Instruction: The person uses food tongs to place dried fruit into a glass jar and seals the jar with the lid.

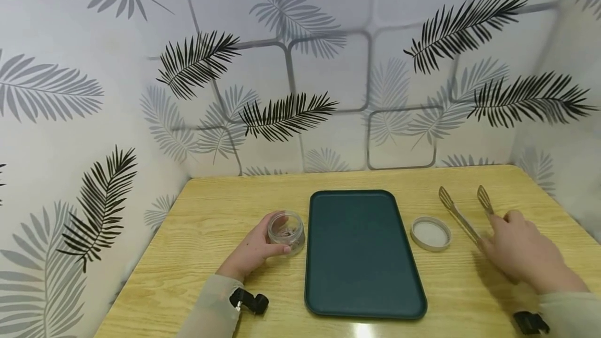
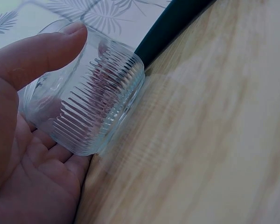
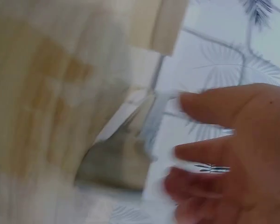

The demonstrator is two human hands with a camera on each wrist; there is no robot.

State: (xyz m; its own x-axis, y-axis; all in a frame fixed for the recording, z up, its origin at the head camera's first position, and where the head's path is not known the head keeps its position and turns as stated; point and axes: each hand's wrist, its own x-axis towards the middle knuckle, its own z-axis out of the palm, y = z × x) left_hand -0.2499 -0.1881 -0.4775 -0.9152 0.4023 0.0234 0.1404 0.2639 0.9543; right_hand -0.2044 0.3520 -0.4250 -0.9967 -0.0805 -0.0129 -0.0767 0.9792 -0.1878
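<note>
My left hand (image 1: 255, 249) grips a small clear glass jar (image 1: 296, 241), thumb across the near side and fingers round the far side. Ribbed glass and dark pinkish contents show in the left wrist view, with the base of the jar (image 2: 100, 102) close to the wood. On the right, my right hand (image 1: 523, 249) holds a pair of metal tongs (image 1: 462, 218) by the handle end. Their slotted tips point away and stand apart. Blur hides much of the tongs in the right wrist view, where thumb and fingers of the hand (image 3: 252, 154) are spread.
A dark green rectangular tray (image 1: 361, 254) lies between the hands, just right of the jar. Between tray and tongs is a round pale lid (image 1: 431, 233). The wooden table (image 1: 225, 197) meets a leaf-patterned wall (image 1: 328, 140) at the back.
</note>
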